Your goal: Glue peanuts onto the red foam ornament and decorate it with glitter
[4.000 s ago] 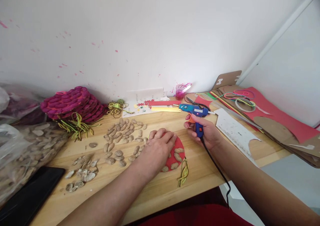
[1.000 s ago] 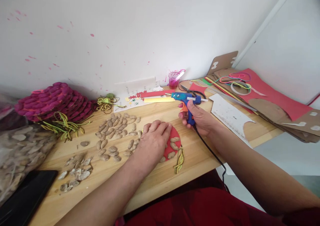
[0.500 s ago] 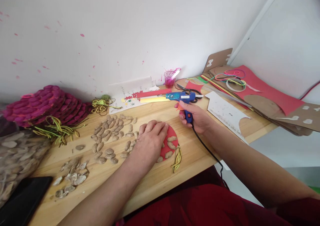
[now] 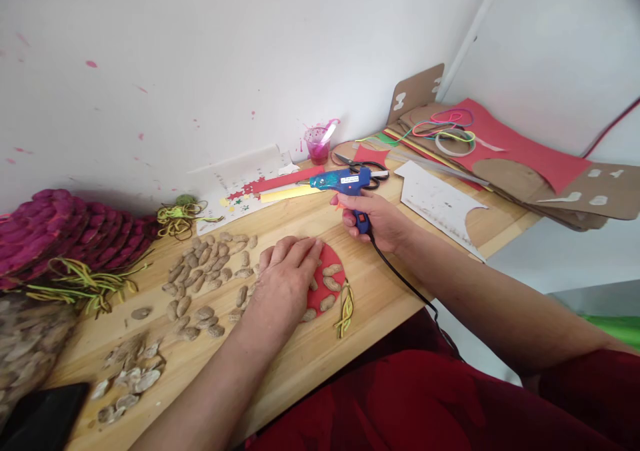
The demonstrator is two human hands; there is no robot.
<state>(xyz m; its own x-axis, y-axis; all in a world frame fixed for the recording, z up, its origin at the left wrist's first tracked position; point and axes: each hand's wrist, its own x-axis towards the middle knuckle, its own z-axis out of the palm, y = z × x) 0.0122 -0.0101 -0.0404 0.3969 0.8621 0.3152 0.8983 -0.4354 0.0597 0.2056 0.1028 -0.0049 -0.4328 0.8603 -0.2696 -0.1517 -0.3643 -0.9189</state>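
My left hand (image 4: 283, 278) lies flat, fingers together and stretched out, pressing on a red paper disc (image 4: 327, 264) that has peanut shells stuck on it. My right hand (image 4: 376, 221) is closed round the handle of a blue glue gun (image 4: 343, 182), held above the table just beyond the disc, nozzle pointing left. Its black cord (image 4: 405, 284) runs off the table's front edge. A small bunch of yellow-green strands (image 4: 344, 310) lies at the disc's near side.
Loose peanut shells (image 4: 205, 271) are scattered left of the disc. Magenta woven mats (image 4: 65, 228) are stacked at far left. Scissors (image 4: 365, 166), a pink cup (image 4: 319, 146), paper strips, cardboard and red sheets (image 4: 520, 154) fill the back right. A dark flat object (image 4: 40, 418) lies at bottom left.
The view has swung right, so everything slid left in the picture. My hands keep the same poses: left flat on the disc, right holding the glue gun.
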